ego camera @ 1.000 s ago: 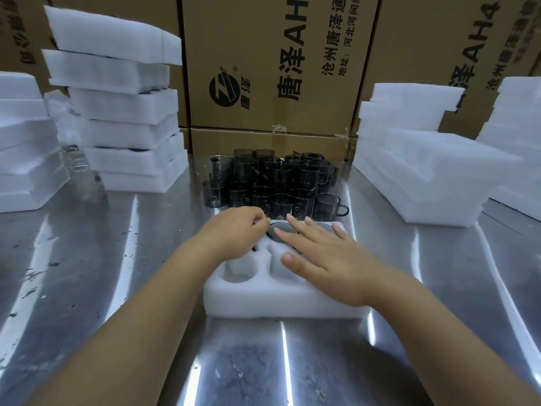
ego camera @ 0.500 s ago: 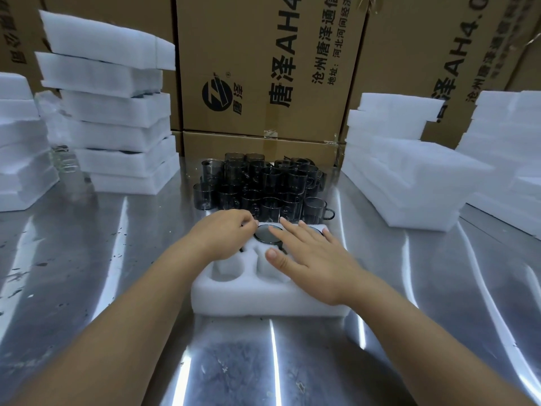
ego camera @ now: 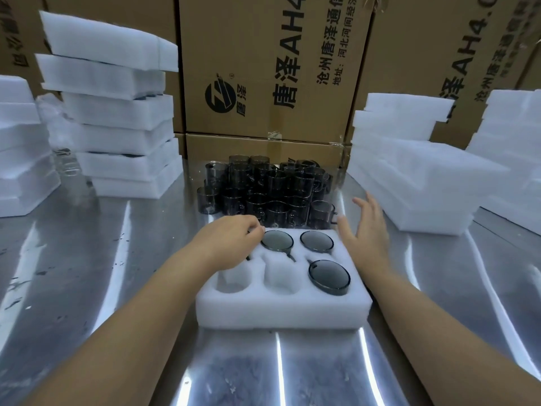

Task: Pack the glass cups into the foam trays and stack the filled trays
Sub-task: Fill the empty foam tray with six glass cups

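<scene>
Foam tray (ego camera: 281,312) on steel table (ego camera: 117,288), long axis left-right. Three glass cups (ego camera: 329,276) sit in back-middle, back-right and front-right pockets, round ends up. Left hand (ego camera: 231,244) curled over back-left pocket, fingertips beside the back-middle rim; grasp hidden, cannot tell. Right hand (ego camera: 366,232) at tray's right edge, fingers straight, spread, holding nothing.

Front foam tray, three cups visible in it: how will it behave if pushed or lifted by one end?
Probably light and slightly bendy: the foam tray is thick white foam, so a one-end lift may sag. Its visible cups sit at the back and right, so weight is likely uneven. It should slide easily on the polished metal table.
</scene>
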